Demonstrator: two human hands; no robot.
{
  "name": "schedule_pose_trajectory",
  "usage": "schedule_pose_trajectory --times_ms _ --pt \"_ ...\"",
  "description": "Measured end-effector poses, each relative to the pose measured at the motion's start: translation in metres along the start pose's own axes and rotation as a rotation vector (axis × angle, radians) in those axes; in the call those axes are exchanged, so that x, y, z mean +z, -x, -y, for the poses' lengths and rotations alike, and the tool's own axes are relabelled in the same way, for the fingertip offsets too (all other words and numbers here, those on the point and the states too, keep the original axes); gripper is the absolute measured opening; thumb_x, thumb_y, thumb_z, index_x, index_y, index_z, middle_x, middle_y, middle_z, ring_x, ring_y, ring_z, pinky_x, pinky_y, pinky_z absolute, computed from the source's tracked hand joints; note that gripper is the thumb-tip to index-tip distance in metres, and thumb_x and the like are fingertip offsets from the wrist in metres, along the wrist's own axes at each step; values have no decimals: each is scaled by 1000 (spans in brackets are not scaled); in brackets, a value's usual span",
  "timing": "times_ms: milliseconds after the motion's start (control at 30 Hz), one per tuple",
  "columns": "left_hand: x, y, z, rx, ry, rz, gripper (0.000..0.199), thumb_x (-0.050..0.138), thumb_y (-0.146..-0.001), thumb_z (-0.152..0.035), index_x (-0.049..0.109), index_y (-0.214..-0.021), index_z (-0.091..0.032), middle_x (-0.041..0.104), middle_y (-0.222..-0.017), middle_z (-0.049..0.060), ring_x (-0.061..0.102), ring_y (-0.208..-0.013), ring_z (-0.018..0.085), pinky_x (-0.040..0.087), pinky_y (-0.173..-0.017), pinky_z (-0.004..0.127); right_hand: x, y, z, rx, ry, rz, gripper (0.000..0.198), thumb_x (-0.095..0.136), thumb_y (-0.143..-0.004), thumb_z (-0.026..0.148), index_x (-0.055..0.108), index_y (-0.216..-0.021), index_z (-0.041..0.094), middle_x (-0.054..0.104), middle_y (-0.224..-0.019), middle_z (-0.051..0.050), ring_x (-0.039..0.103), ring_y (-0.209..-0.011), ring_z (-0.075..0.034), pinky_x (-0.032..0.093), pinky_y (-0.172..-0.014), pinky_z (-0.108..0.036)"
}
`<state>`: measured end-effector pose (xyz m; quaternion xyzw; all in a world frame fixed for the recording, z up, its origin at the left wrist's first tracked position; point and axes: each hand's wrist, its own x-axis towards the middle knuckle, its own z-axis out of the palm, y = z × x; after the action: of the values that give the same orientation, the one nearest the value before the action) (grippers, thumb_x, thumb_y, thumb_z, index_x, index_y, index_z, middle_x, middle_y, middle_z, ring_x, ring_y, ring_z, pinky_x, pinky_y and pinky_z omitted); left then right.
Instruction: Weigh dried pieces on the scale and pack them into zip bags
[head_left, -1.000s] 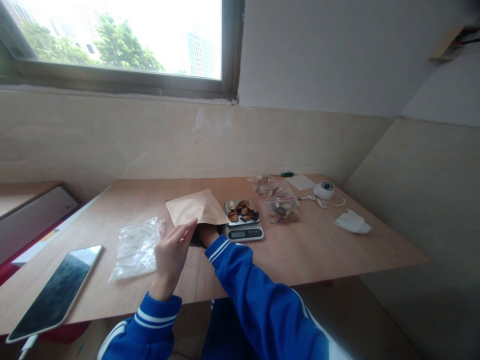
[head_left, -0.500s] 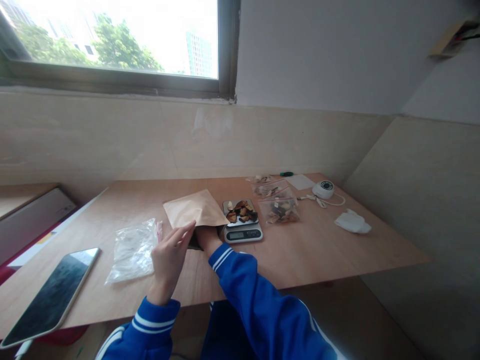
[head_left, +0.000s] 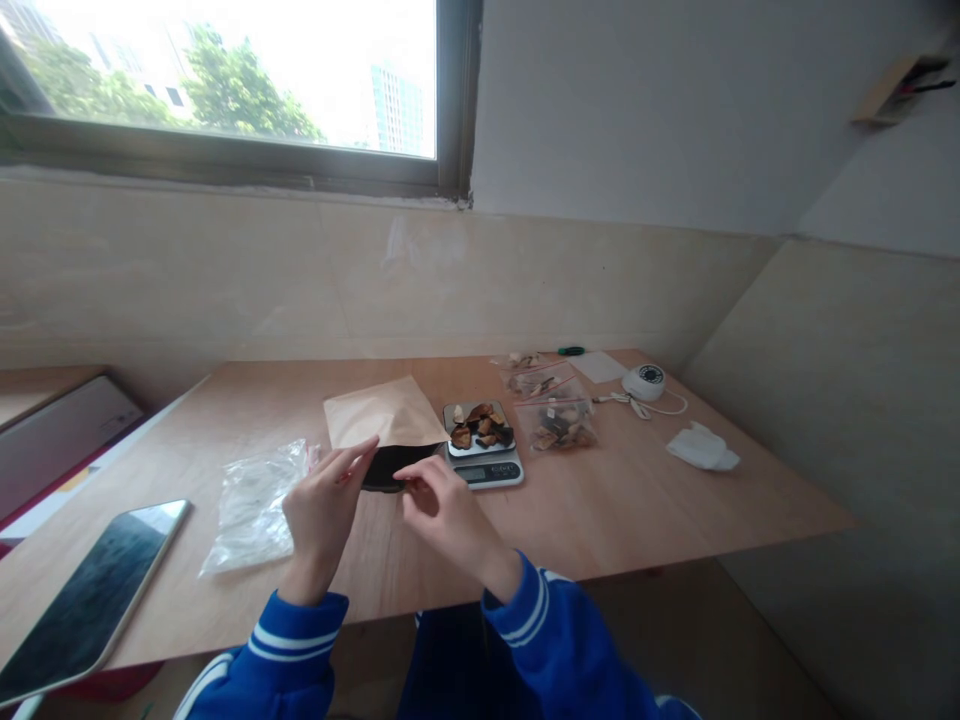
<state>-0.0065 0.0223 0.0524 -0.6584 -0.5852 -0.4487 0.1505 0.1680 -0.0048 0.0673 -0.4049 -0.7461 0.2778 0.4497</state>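
The brown paper bag (head_left: 386, 412) lies on the table with its dark mouth towards me. My left hand (head_left: 324, 510) pinches the left part of the bag's upper lip, keeping the mouth spread. Just outside the mouth is my right hand (head_left: 450, 520), thumb and fingers brought together; whatever they hold is too small to make out. Close behind that hand stands a small digital scale (head_left: 491, 470). Several dark brown dried pieces (head_left: 480, 428), with paler cut faces, are heaped on its plate.
Zip bags with similar dried pieces (head_left: 559, 425) lie right of the scale. A crumpled clear plastic bag (head_left: 251, 510) and a phone (head_left: 97, 600) are on the left. Further right are a white round device (head_left: 643, 381) with a cord and a crumpled white tissue (head_left: 703, 447).
My right hand has come out of the paper bag, towards me and slightly right. The bag's dark mouth now shows. My left hand still grips its lip.
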Motion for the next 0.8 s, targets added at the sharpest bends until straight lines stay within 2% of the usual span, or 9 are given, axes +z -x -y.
schedule_pose_trajectory --times_ms 133,233,367,500,633,800 --pt "17 10 16 5 -42 -53 20 58 -87 -36 73 -99 -30 73 -79 -2 63 -62 11 36 -51 21 -43 -1 -24 45 -131 -224 19 57 -84 24 62 -102 23 66 -103 -5 63 -95 -17 52 -84 -31" --pt "34 23 31 66 -45 -139 19 58 -88 -30 72 -99 -30 75 -84 -2 68 -79 15 43 -60 21 -70 -26 -59 94 -85 -281 23 61 -82 26 61 -104 19 67 -105 -7 64 -95 -17 51 -85 -31" --pt "42 33 43 106 -43 -208 22 61 -86 -24 71 -104 -30 75 -90 -1 69 -88 17 46 -65 22 -84 -79 -104 101 129 -168 22 64 -78 17 63 -100 15 68 -103 -8 63 -96 -17 50 -87 -31" --pt "38 33 44 126 -48 -218 23 62 -85 -23 71 -105 -30 76 -89 -2 70 -84 17 46 -61 23 -76 -117 -131 148 463 20 16 66 -75 8 67 -91 13 68 -95 -8 63 -91 -18 49 -87 -32" --pt "37 32 43 176 -62 -208 25 63 -84 -22 70 -107 -31 76 -88 -3 71 -77 15 47 -61 22 -66 -123 -143 140 528 112 12 69 -74 6 69 -84 12 67 -90 -10 63 -91 -20 47 -87 -33" --pt "41 34 46 186 -67 -207 25 64 -83 -22 70 -107 -31 76 -91 -3 71 -79 14 48 -63 22 -70 -112 -144 111 525 197 16 73 -74 18 72 -89 11 69 -94 -12 64 -92 -22 48 -84 -31"
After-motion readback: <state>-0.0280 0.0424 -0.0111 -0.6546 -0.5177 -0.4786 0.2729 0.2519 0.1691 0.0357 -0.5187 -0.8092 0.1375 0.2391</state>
